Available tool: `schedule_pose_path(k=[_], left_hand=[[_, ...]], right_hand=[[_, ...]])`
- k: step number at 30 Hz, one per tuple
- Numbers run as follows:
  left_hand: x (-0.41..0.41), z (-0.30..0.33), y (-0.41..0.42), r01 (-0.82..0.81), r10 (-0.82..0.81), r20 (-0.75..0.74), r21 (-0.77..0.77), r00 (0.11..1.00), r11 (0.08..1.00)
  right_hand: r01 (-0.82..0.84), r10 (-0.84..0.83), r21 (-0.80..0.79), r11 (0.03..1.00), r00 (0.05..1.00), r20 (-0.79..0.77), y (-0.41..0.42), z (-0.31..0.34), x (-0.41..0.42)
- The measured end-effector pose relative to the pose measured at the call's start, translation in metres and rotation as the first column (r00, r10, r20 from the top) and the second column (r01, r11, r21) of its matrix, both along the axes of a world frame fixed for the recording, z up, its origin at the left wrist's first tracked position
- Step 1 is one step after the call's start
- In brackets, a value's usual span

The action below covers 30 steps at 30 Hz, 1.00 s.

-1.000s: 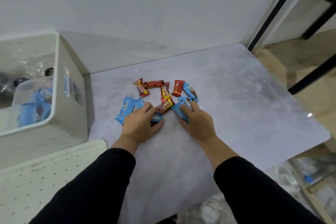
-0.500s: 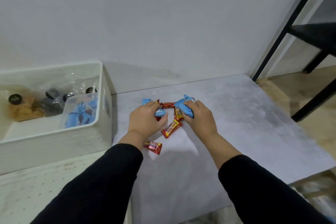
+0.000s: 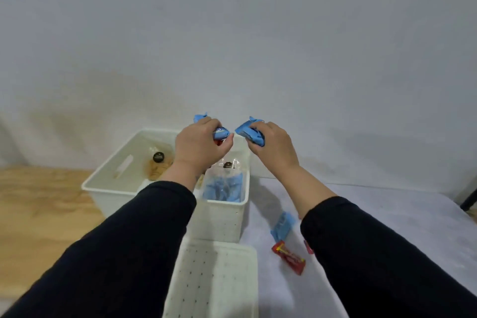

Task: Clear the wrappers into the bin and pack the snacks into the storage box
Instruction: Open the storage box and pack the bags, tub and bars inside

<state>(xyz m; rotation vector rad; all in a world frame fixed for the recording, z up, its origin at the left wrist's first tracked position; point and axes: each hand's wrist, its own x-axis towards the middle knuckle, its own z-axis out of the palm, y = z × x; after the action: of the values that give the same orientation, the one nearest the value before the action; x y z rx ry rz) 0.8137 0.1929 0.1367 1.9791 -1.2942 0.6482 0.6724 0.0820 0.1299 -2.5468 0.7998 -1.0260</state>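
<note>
Reaching over an open white plastic storage box (image 3: 222,217) at the left that holds a clear bag of blue packets (image 3: 224,188), the left hand (image 3: 198,146) curls its fingers tight around blue-wrapped snacks (image 3: 220,133), a bit of red showing among them. Just right of it, the right hand (image 3: 273,146) grips a second bunch of blue snack packets (image 3: 248,132). Below, on the pale grey table (image 3: 387,214), lie one blue packet (image 3: 283,224) and a red wrapped bar (image 3: 289,257), beside a white perforated lid (image 3: 214,281).

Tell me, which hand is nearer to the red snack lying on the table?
Right. The right hand is raised beyond the red snack, gripping blue packets. The left hand is equally raised but further left, over the storage box.
</note>
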Motion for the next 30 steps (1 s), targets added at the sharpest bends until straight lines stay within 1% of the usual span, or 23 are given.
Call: schedule_pose_path(k=[3,7,9,12,15,17,19,21,24,27,30], left_hand=[[0.045,-0.001,0.029,-0.082,0.083,-0.034,0.037,0.996,0.996],[0.099,-0.018,0.060,-0.182,0.195,-0.091,0.140,0.977,0.973],[0.127,-0.033,0.069,-0.191,0.226,-0.129,0.239,0.966,0.952],[0.160,-0.054,0.072,-0.132,0.216,-0.167,0.409,0.962,0.903],[0.183,-0.072,0.065,-0.057,0.217,-0.202,0.593,0.955,0.803],[0.193,-0.082,0.062,-0.006,0.239,-0.224,0.718,0.945,0.696],[0.200,-0.093,0.058,0.021,0.244,-0.196,0.818,0.950,0.575],[0.204,-0.098,0.055,0.023,0.231,-0.157,0.868,0.960,0.495],[0.204,-0.098,0.052,0.046,0.198,-0.162,0.871,0.967,0.489],[0.200,-0.090,0.050,0.063,0.171,-0.171,0.861,0.970,0.505],[0.189,-0.077,0.045,0.077,0.143,-0.179,0.842,0.973,0.534]], right_hand=[[-0.077,0.077,0.057,0.995,0.997,0.003,0.024,0.007,0.052],[-0.119,0.127,0.248,0.962,0.992,-0.016,0.051,-0.012,0.119],[-0.097,0.118,0.347,0.933,0.992,-0.040,0.061,-0.031,0.146],[-0.008,0.096,0.431,0.903,0.978,-0.183,0.068,-0.061,0.177],[0.064,0.112,0.463,0.884,0.933,-0.343,0.069,-0.083,0.200],[0.098,0.167,0.487,0.868,0.866,-0.472,0.071,-0.089,0.209],[0.124,0.220,0.516,0.848,0.803,-0.554,0.072,-0.088,0.213],[0.129,0.229,0.484,0.865,0.758,-0.611,0.073,-0.083,0.215],[0.116,0.208,0.410,0.905,0.721,-0.661,0.071,-0.078,0.216],[0.132,0.176,0.384,0.914,0.723,-0.668,0.068,-0.077,0.212],[0.146,0.140,0.363,0.920,0.744,-0.653,0.066,-0.067,0.200]])
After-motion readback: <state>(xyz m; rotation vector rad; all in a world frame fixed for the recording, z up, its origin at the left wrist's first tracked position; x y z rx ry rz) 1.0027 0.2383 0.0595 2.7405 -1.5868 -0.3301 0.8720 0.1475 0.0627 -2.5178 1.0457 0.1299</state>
